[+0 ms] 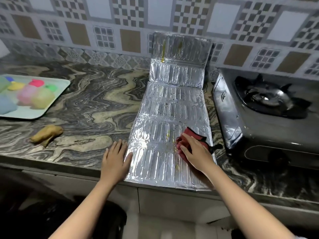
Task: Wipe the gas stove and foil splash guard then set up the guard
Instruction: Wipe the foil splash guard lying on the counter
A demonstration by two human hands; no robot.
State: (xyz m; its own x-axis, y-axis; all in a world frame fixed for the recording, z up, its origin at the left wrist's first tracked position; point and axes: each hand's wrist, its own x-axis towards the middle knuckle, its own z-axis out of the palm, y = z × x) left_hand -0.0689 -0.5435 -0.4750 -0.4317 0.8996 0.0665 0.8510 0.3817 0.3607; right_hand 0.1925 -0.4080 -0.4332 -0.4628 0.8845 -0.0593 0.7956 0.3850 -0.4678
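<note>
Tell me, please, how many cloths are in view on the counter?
2: a red cloth under the right hand on the foil guard, and a tan cloth lying left near the tray.

Silver ribbed foil guard (165, 107), red cloth (187, 138), marbled counter (89, 104)

greasy foil guard (165, 135) flat, stove (269, 107) beside

Foil splash guard (165, 128) flat on marbled counter (86, 104), left hand (115, 157) pinning its edge, right hand (196, 152) pressing red cloth (189, 137), gas stove (269, 107) beside.
</note>
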